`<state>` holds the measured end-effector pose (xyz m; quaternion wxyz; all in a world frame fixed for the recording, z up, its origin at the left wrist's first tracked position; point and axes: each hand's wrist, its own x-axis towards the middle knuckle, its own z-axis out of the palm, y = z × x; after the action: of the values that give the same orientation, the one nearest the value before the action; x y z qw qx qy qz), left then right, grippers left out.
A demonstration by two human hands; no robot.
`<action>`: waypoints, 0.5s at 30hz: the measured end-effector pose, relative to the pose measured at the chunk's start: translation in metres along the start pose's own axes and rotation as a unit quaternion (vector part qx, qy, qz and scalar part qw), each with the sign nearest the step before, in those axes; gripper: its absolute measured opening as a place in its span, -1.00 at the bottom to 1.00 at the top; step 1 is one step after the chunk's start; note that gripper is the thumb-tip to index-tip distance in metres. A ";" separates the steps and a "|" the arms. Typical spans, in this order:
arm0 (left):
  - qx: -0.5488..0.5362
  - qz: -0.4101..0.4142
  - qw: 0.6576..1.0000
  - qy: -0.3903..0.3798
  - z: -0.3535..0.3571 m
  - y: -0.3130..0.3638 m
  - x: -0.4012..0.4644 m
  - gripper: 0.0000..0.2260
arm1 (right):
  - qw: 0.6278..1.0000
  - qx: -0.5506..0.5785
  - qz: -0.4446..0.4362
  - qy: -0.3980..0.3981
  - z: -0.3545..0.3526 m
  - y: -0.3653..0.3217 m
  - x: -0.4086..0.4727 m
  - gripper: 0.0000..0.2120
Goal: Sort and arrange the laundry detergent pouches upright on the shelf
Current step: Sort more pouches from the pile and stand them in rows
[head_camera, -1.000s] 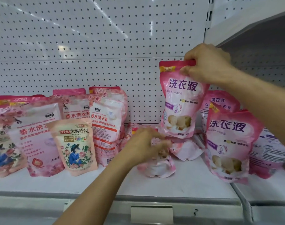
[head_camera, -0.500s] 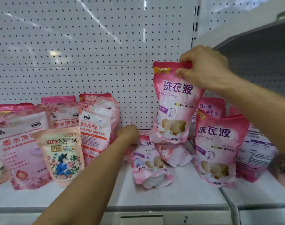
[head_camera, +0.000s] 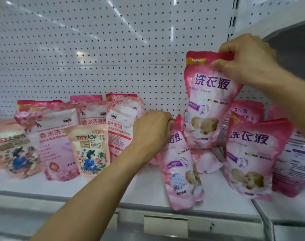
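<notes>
While I watch from the head camera, my right hand (head_camera: 247, 60) has its grip closed, fingers curled, on the top edge of a tall pink pouch (head_camera: 209, 101) held upright against the white pegboard (head_camera: 96, 49). My left hand (head_camera: 151, 131) grips, fingers wrapped, the top of a second pink pouch (head_camera: 181, 167), which tilts with its base near the front edge of the white shelf (head_camera: 139, 193). Between them a crumpled pink pouch (head_camera: 207, 162) lies flat. A matching pouch (head_camera: 252, 157) stands to the right, and a peach floral pouch (head_camera: 90, 150) stands among rose-printed ones to the left
</notes>
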<state>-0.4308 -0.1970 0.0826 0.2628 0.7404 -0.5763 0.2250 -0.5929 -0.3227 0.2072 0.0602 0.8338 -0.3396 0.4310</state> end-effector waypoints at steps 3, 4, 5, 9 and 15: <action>-0.043 0.005 0.998 0.048 -0.015 0.004 -0.011 -0.79 | 1.000 0.007 -0.011 0.003 -0.009 -0.005 0.000 -0.74; -0.060 0.011 0.996 0.069 -0.021 0.004 -0.014 -0.80 | 1.000 0.012 -0.012 0.000 -0.012 -0.007 0.000 -0.74; -0.071 0.012 0.994 0.086 -0.027 0.002 -0.017 -0.80 | 1.000 0.021 -0.014 -0.005 -0.014 -0.009 -0.001 -0.75; -0.124 -0.036 0.983 0.128 -0.051 -0.024 -0.022 -0.81 | 0.998 0.049 -0.029 -0.039 -0.015 -0.018 -0.004 -0.79; -0.182 -0.088 0.968 0.149 -0.060 -0.076 -0.033 -0.86 | 0.987 0.093 -0.063 -0.116 0.010 -0.039 -0.014 -0.81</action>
<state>-0.3667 -0.1187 0.0974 0.4950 0.6860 -0.4944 0.1997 -0.5683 -0.2897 0.1978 -0.0303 0.8998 -0.2494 0.3567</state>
